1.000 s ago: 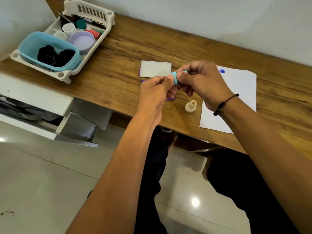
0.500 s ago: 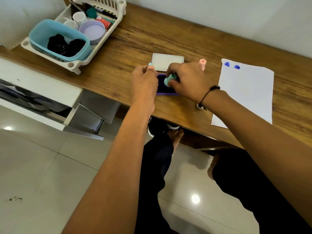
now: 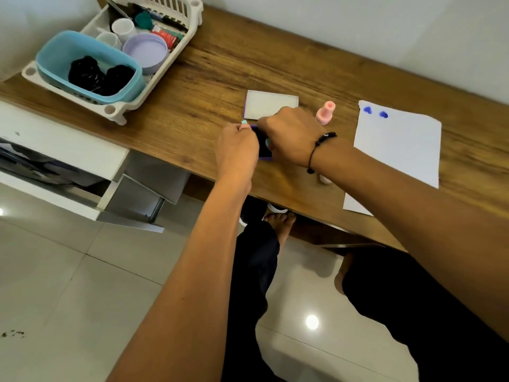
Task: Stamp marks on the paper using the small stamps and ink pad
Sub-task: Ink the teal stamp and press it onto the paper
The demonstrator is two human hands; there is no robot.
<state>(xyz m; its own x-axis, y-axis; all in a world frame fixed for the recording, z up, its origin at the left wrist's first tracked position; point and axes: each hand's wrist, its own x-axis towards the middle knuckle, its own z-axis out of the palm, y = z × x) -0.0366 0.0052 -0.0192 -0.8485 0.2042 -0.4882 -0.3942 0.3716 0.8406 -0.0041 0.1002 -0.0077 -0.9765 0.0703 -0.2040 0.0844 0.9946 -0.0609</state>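
A purple ink pad (image 3: 263,150) lies open near the wooden desk's front edge, mostly hidden between my hands. My right hand (image 3: 292,136) presses a teal stamp (image 3: 266,142) down onto it; only a sliver of the stamp shows. My left hand (image 3: 237,150) rests at the pad's left side and pinches a small teal cap (image 3: 244,122). The pad's white lid (image 3: 268,104) lies just behind. A pink stamp (image 3: 325,113) stands upright to the right. The white paper (image 3: 396,144) at the right carries two blue marks (image 3: 375,112) at its top.
A cream stamp (image 3: 325,179) peeks out under my right wrist near the desk edge. A white rack (image 3: 115,111) at the far left holds a blue tub (image 3: 55,55), cups and a lilac bowl. An open white drawer (image 3: 63,161) juts out below the desk.
My right hand brought the teal stamp down from mid-air onto the ink pad and keeps pressing it. My left hand pulled off the cap and settled beside the pad.
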